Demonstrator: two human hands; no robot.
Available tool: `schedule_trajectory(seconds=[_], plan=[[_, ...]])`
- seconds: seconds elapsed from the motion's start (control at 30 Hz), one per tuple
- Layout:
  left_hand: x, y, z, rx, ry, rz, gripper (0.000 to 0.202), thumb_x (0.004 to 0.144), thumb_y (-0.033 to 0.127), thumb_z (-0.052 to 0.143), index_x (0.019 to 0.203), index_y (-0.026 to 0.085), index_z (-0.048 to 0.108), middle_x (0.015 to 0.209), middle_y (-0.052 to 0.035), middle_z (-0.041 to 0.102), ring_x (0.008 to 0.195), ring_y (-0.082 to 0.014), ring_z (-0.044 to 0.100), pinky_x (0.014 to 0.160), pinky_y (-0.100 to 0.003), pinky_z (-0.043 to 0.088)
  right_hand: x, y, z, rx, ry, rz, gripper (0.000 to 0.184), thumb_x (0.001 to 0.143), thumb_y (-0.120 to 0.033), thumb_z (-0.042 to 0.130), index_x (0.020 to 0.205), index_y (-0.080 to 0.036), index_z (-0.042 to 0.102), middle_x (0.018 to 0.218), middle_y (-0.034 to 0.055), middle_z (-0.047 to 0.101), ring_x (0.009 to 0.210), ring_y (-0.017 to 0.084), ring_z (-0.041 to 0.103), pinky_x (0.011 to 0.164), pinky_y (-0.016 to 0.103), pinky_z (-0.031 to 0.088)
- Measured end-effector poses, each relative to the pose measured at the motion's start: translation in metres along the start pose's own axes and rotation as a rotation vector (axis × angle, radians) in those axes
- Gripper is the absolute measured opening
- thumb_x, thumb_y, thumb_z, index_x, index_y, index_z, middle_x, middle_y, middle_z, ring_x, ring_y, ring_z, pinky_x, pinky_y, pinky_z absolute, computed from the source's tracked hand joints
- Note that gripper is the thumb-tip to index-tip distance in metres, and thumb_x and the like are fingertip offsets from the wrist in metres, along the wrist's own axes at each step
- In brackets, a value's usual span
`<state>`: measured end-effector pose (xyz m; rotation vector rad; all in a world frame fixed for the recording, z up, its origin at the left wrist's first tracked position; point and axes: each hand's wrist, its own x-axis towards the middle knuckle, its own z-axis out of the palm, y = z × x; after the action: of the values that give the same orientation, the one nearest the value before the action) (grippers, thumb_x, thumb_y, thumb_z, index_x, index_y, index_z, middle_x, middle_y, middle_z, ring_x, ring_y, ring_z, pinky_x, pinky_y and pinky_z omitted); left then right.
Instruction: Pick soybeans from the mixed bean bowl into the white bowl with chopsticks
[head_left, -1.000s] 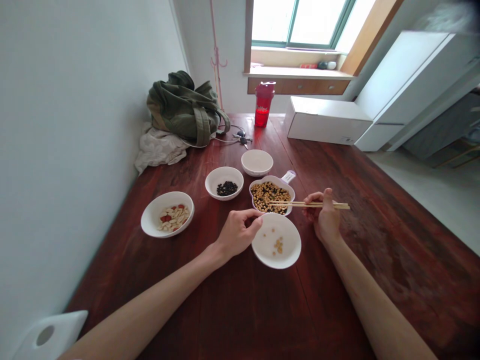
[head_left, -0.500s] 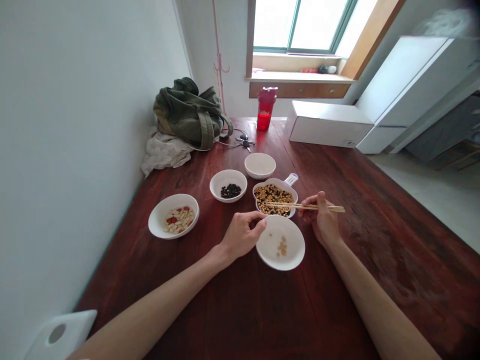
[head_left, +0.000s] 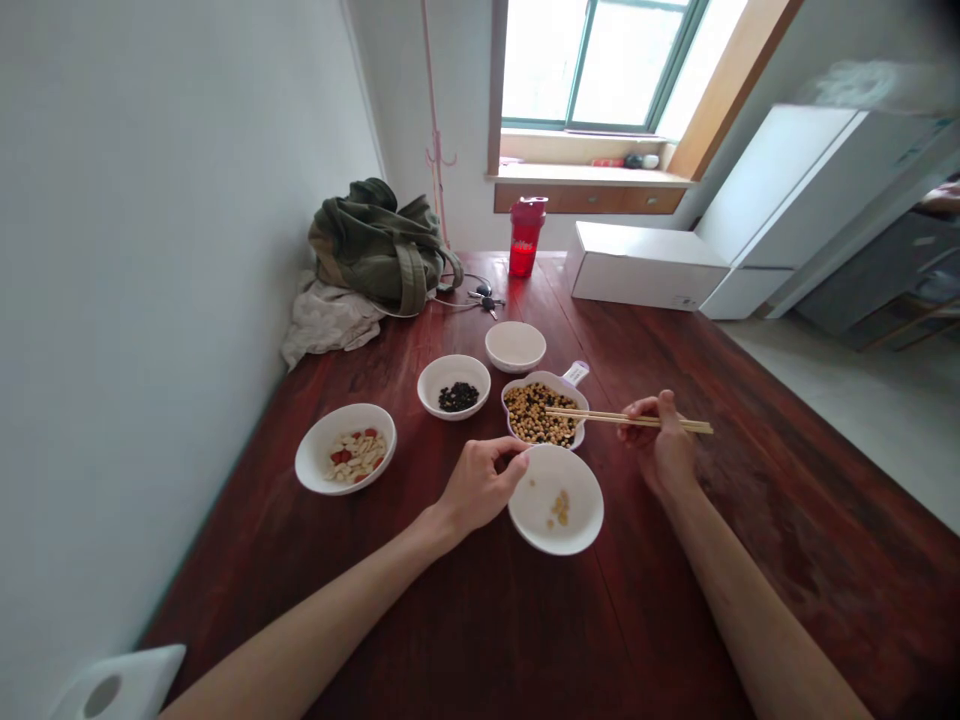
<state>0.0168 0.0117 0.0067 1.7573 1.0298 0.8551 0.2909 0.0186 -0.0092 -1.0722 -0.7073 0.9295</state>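
My right hand (head_left: pixel 661 446) is closed around a pair of wooden chopsticks (head_left: pixel 628 418), whose tips reach over the mixed yellow and black beans (head_left: pixel 541 412) in a white, scalloped dish with a handle (head_left: pixel 576 374). With thumb and fingers, my left hand (head_left: pixel 484 482) grips the left rim of a white bowl (head_left: pixel 538 525) that holds several yellow beans. This bowl stands directly in front of the scalloped dish. Whether the chopstick tips pinch a bean is too small to tell.
Around these stand a bowl of black beans (head_left: pixel 454 371), a bowl with pale and red pieces (head_left: pixel 315 455) and a white bowl (head_left: pixel 515 345). Farther back are a green bag (head_left: pixel 367 245), keys (head_left: pixel 487 300), a red bottle (head_left: pixel 524 240) and a white box (head_left: pixel 645 270).
My right hand has shifted to the right with the chopsticks, and their tips have moved right over the beans. The left hand keeps its grip. The whole view has tilted up slightly.
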Motion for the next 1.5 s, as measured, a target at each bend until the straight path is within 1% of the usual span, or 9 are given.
schedule_trajectory(seconds=[0.27, 0.5, 0.63, 0.7, 0.8, 1.03, 1.27, 1.4, 1.5], plan=[[-0.002, 0.002, -0.001, 0.0, 0.004, 0.015, 0.03, 0.095, 0.031, 0.056, 0.106, 0.017, 0.081, 0.099, -0.0059, 0.081, 0.08, -0.0189, 0.071, 0.069, -0.024, 0.051, -0.003, -0.016, 0.001, -0.323, -0.224, -0.041, 0.044, 0.088, -0.059, 0.068, 0.069, -0.02, 0.071, 0.073, 0.0076, 0.074, 0.072, 0.023, 0.075, 0.053, 0.028, 0.058], [0.002, 0.0, -0.003, 0.026, 0.089, -0.05, 0.039, 0.097, 0.041, 0.052, 0.079, 0.014, 0.072, 0.075, -0.004, 0.072, 0.066, -0.0152, 0.063, 0.056, -0.022, 0.044, 0.004, -0.016, -0.01, -0.26, -0.049, -0.105, 0.049, 0.087, -0.065, 0.065, 0.076, -0.018, 0.074, 0.072, 0.0086, 0.075, 0.066, 0.023, 0.075, 0.052, 0.03, 0.059], [0.006, -0.003, -0.003, -0.056, 0.197, -0.181, 0.028, 0.091, 0.044, 0.061, 0.095, 0.016, 0.06, 0.081, -0.0035, 0.068, 0.057, -0.0132, 0.06, 0.043, -0.02, 0.043, -0.001, -0.017, -0.006, -0.441, -0.007, -0.159, 0.052, 0.087, -0.067, 0.063, 0.077, -0.017, 0.076, 0.07, 0.0084, 0.075, 0.061, 0.022, 0.073, 0.052, 0.031, 0.059], [0.008, -0.004, -0.003, -0.121, 0.198, -0.216, 0.034, 0.09, 0.043, 0.062, 0.111, 0.016, 0.056, 0.102, -0.0091, 0.07, 0.061, -0.0141, 0.065, 0.039, -0.02, 0.044, -0.005, -0.015, 0.0, -0.501, -0.021, -0.178, 0.051, 0.087, -0.067, 0.063, 0.078, -0.019, 0.076, 0.074, 0.0079, 0.076, 0.063, 0.023, 0.073, 0.056, 0.032, 0.06], [0.009, -0.006, -0.002, -0.119, 0.179, -0.202, 0.046, 0.091, 0.04, 0.061, 0.131, 0.017, 0.053, 0.132, -0.0166, 0.063, 0.07, -0.0155, 0.07, 0.044, -0.022, 0.051, -0.01, -0.008, 0.011, -0.496, -0.049, -0.172, 0.053, 0.088, -0.07, 0.059, 0.077, -0.02, 0.075, 0.081, 0.0076, 0.077, 0.072, 0.024, 0.075, 0.065, 0.034, 0.062], [0.007, -0.017, -0.002, -0.187, 0.137, -0.103, 0.059, 0.091, 0.032, 0.063, 0.148, 0.021, 0.053, 0.119, -0.0109, 0.074, 0.096, -0.0234, 0.073, 0.071, -0.029, 0.062, -0.013, 0.008, 0.018, -0.53, -0.097, -0.143, 0.045, 0.093, -0.06, 0.055, 0.078, -0.022, 0.075, 0.086, 0.0061, 0.077, 0.083, 0.025, 0.074, 0.078, 0.036, 0.063], [0.011, -0.015, -0.003, -0.341, 0.089, -0.122, 0.065, 0.093, 0.035, 0.061, 0.156, 0.026, 0.044, 0.15, -0.0105, 0.056, 0.115, -0.0285, 0.067, 0.065, -0.027, 0.064, -0.013, 0.012, 0.018, -0.295, -0.123, -0.007, 0.03, 0.09, -0.048, 0.063, 0.077, -0.024, 0.074, 0.093, 0.0061, 0.078, 0.091, 0.026, 0.076, 0.083, 0.04, 0.065], [0.012, -0.011, -0.003, -0.403, 0.085, -0.125, 0.062, 0.092, 0.033, 0.062, 0.152, 0.024, 0.049, 0.156, -0.0109, 0.05, 0.125, -0.0316, 0.061, 0.063, -0.024, 0.064, -0.014, 0.01, 0.019, -0.388, -0.114, -0.086, 0.031, 0.091, -0.047, 0.062, 0.076, -0.023, 0.075, 0.123, 0.0084, 0.073, 0.108, 0.029, 0.072, 0.09, 0.042, 0.062], [0.011, -0.007, -0.003, -0.446, 0.062, -0.127, 0.057, 0.092, 0.031, 0.061, 0.147, 0.021, 0.051, 0.155, -0.0135, 0.05, 0.131, -0.0331, 0.058, 0.061, -0.022, 0.062, -0.014, 0.006, 0.019, -0.473, -0.127, -0.122, 0.033, 0.093, -0.045, 0.058, 0.076, -0.023, 0.075, 0.123, 0.0081, 0.075, 0.113, 0.029, 0.07, 0.1, 0.045, 0.056]])
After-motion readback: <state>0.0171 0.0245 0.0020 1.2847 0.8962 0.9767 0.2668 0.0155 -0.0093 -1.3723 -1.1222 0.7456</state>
